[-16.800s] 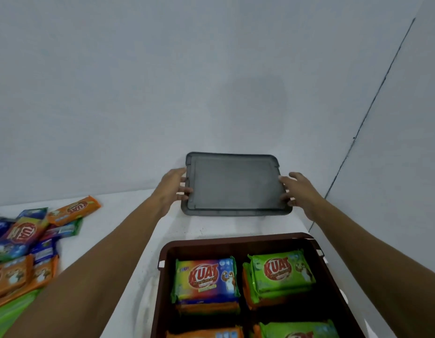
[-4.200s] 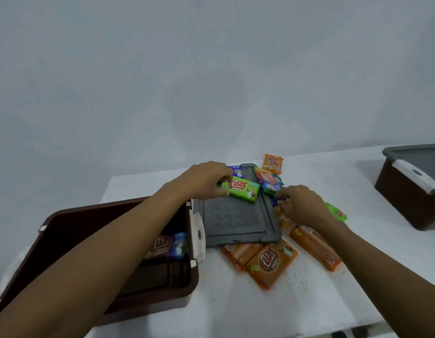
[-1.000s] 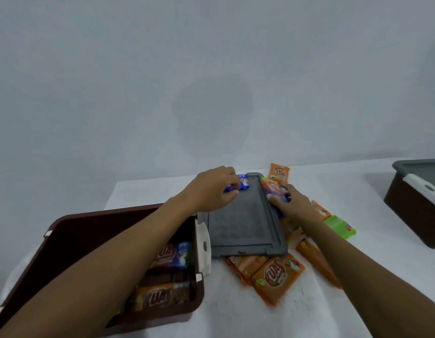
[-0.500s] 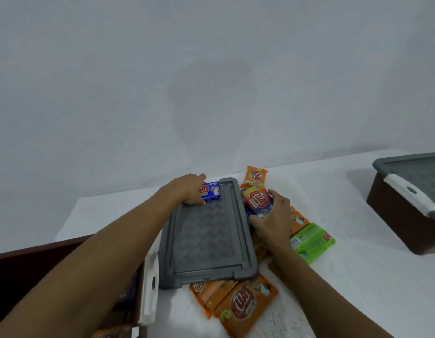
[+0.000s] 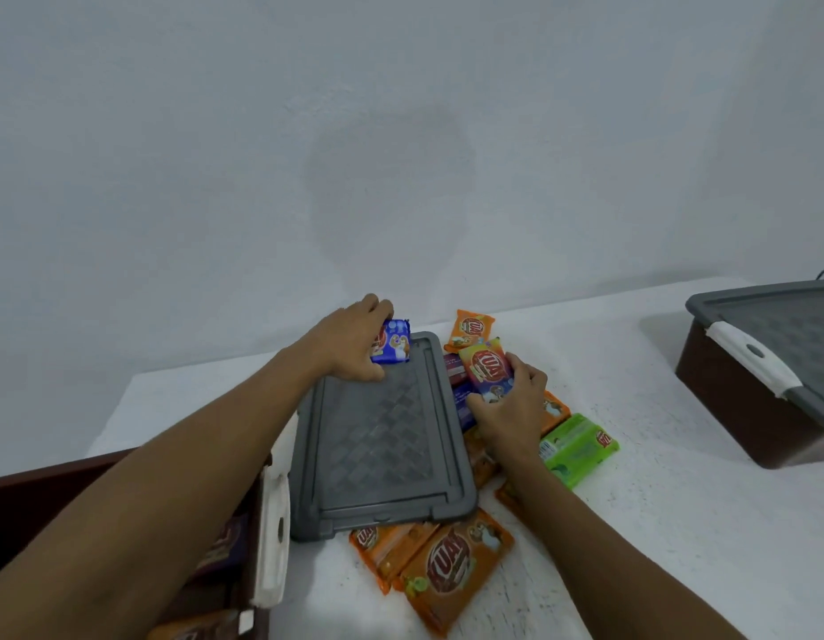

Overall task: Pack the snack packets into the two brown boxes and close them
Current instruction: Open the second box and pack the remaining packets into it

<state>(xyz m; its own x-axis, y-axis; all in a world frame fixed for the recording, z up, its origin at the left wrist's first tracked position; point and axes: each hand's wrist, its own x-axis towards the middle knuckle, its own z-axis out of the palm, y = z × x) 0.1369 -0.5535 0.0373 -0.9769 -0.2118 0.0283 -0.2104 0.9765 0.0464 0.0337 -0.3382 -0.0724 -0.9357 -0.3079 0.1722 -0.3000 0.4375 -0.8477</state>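
At the far end of the grey lid (image 5: pixel 382 445), your left hand (image 5: pixel 354 344) pinches a blue packet (image 5: pixel 394 341) and your right hand (image 5: pixel 511 408) curls round a red-and-yellow packet (image 5: pixel 486 369) — the gathering step, by appearance — so next carry both leftward into the open brown box (image 5: pixel 31 501).

Plain indoor room, type unclear: bare white wall (image 5: pixel 400 131), white table (image 5: pixel 668 524).

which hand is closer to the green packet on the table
Right. The right hand, holding a multicoloured packet, sits just beside the green packet. The left hand is across the grey lid at its far corner, gripping a blue packet.
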